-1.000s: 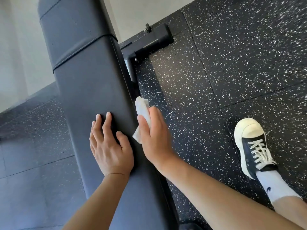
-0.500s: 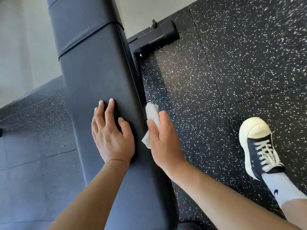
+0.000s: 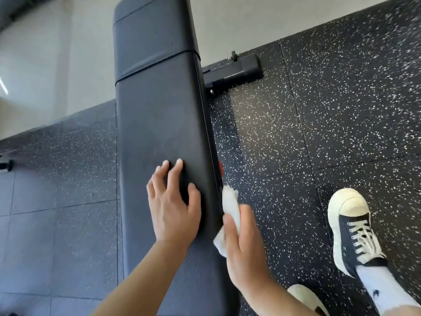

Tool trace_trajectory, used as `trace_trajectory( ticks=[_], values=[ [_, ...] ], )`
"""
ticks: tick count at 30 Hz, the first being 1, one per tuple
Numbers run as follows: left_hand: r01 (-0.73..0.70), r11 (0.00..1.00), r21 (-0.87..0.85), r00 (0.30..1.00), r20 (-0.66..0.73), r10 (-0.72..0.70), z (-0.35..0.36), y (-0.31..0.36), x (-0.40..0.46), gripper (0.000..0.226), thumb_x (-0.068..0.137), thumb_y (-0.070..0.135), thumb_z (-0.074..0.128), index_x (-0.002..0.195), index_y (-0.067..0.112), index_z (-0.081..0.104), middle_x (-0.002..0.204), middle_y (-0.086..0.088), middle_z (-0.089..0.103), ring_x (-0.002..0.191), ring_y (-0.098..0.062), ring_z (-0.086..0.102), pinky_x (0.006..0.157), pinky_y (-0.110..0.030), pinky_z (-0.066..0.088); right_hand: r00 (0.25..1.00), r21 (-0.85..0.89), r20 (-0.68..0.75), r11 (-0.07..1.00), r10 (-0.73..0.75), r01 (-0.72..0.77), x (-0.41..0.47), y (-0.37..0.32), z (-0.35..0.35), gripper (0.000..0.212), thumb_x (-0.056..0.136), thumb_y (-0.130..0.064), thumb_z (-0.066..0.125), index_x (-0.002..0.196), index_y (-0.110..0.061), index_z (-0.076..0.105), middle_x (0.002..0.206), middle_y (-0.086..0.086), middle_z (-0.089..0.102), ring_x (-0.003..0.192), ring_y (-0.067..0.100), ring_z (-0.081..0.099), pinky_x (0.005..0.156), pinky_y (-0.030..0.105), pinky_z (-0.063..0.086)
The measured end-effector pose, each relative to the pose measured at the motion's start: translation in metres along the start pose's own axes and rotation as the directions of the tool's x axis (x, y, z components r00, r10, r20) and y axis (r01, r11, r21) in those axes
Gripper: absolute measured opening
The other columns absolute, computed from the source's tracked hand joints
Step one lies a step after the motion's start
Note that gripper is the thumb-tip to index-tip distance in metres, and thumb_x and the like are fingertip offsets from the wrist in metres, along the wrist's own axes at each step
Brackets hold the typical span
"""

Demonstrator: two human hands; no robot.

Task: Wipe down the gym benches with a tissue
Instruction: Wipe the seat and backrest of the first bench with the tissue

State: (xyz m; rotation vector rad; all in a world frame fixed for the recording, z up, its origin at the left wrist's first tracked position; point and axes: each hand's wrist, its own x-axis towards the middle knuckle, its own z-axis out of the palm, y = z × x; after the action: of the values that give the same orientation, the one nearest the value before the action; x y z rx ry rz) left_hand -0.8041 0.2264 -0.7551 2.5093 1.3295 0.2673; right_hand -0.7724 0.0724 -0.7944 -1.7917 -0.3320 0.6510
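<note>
A long black padded gym bench [image 3: 159, 115] runs from the bottom of the view up to the wall. My left hand [image 3: 174, 208] lies flat on its top pad with the fingers spread. My right hand [image 3: 245, 247] holds a crumpled white tissue [image 3: 231, 205] against the bench's right side edge; the tissue sticks out above my fingers and below my thumb. The side of the bench under the tissue is hidden.
The bench's black foot bar [image 3: 234, 73] sticks out to the right near the wall. Speckled black rubber floor [image 3: 319, 122] surrounds the bench. My feet in black-and-white sneakers [image 3: 352, 229] stand to the right. A small dark object [image 3: 5, 166] lies at the far left edge.
My right hand and the tissue have slid back toward me along the bench's right edge. The view has tipped up, showing the bench's far end. My left hand stays flat on the pad.
</note>
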Motion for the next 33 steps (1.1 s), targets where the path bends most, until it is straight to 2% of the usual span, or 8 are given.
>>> trace_trajectory(
  ticks=[2,4,11,17,21,26,29,33],
  values=[
    [-0.110,0.993,0.040,0.993,0.044,0.108,-0.005,-0.015,-0.031,0.057,0.098,0.035,0.046,0.154,0.026,0.049,0.162,-0.003,0.038,0.151,-0.030,0.034,0.124,-0.047,0.030,0.999,-0.018,0.030,1.000,0.016,-0.016,-0.024,0.013,-0.007,0.017,0.104,-0.050,0.037,0.094,-0.037,0.040,0.085,-0.014,0.049,0.078,0.009,0.052,0.068,0.026,0.037],
    [-0.163,0.984,0.068,0.986,0.046,0.160,-0.005,-0.030,-0.052,0.057,0.099,0.033,0.044,0.155,0.025,0.048,0.164,-0.003,0.037,0.154,-0.031,0.033,0.125,-0.050,0.028,0.998,-0.038,0.062,0.999,0.020,-0.017,-0.037,0.021,-0.011,0.017,0.105,-0.055,0.035,0.099,-0.040,0.041,0.088,-0.015,0.049,0.081,0.008,0.053,0.071,0.027,0.038],
    [-0.140,0.988,0.065,0.990,0.035,0.138,-0.003,-0.031,-0.054,0.059,0.095,0.030,0.045,0.153,0.025,0.048,0.164,-0.003,0.037,0.154,-0.031,0.032,0.125,-0.049,0.027,0.998,0.029,-0.043,0.998,0.054,-0.053,0.029,-0.017,0.008,0.022,0.105,-0.041,0.039,0.098,-0.021,0.045,0.088,-0.004,0.054,0.077,0.019,0.050,0.071,0.044,0.043],
    [-0.127,0.989,0.079,0.991,0.043,0.124,-0.005,-0.028,-0.054,0.059,0.095,0.029,0.046,0.153,0.023,0.049,0.163,-0.005,0.037,0.153,-0.033,0.033,0.124,-0.051,0.028,0.997,-0.052,-0.082,0.999,0.010,-0.014,0.101,-0.050,0.022,0.020,0.108,-0.030,0.045,0.097,-0.014,0.043,0.096,0.004,0.055,0.081,0.024,0.049,0.075,0.048,0.043],
    [-0.141,0.987,0.073,0.990,0.030,0.139,-0.005,-0.028,-0.053,0.059,0.094,0.030,0.046,0.153,0.023,0.051,0.163,-0.007,0.040,0.152,-0.034,0.035,0.122,-0.055,0.031,0.998,-0.074,-0.053,0.997,-0.041,0.037,0.040,-0.029,0.010,0.020,0.107,-0.033,0.043,0.095,-0.018,0.042,0.093,-0.003,0.049,0.082,0.022,0.047,0.076,0.045,0.044],
    [-0.136,0.989,0.066,0.991,0.017,0.135,-0.004,-0.031,-0.054,0.058,0.095,0.030,0.047,0.152,0.025,0.050,0.163,-0.005,0.040,0.154,-0.032,0.034,0.123,-0.055,0.030,0.995,-0.243,0.070,0.966,-0.077,0.092,-0.060,0.013,-0.012,0.029,0.107,-0.051,0.032,0.112,-0.026,0.046,0.102,-0.010,0.042,0.082,0.019,0.050,0.070,0.037,0.045],
    [-0.132,0.989,0.073,0.991,0.021,0.131,-0.004,-0.031,-0.053,0.058,0.094,0.030,0.047,0.153,0.026,0.050,0.163,-0.003,0.039,0.154,-0.030,0.033,0.123,-0.054,0.030,0.990,-0.289,0.066,0.947,-0.123,0.137,-0.060,0.014,-0.013,0.030,0.107,-0.048,0.034,0.114,-0.023,0.048,0.104,-0.009,0.044,0.079,0.020,0.051,0.065,0.037,0.045],
    [-0.123,0.990,0.075,0.992,0.028,0.121,-0.004,-0.031,-0.053,0.060,0.094,0.031,0.047,0.154,0.027,0.049,0.164,-0.004,0.038,0.154,-0.030,0.033,0.123,-0.055,0.030,0.968,-0.331,0.067,0.910,-0.241,0.250,-0.014,-0.005,-0.005,0.015,0.106,-0.030,0.045,0.111,-0.017,0.047,0.099,0.000,0.045,0.076,0.026,0.049,0.063,0.043,0.045]
  ],
)
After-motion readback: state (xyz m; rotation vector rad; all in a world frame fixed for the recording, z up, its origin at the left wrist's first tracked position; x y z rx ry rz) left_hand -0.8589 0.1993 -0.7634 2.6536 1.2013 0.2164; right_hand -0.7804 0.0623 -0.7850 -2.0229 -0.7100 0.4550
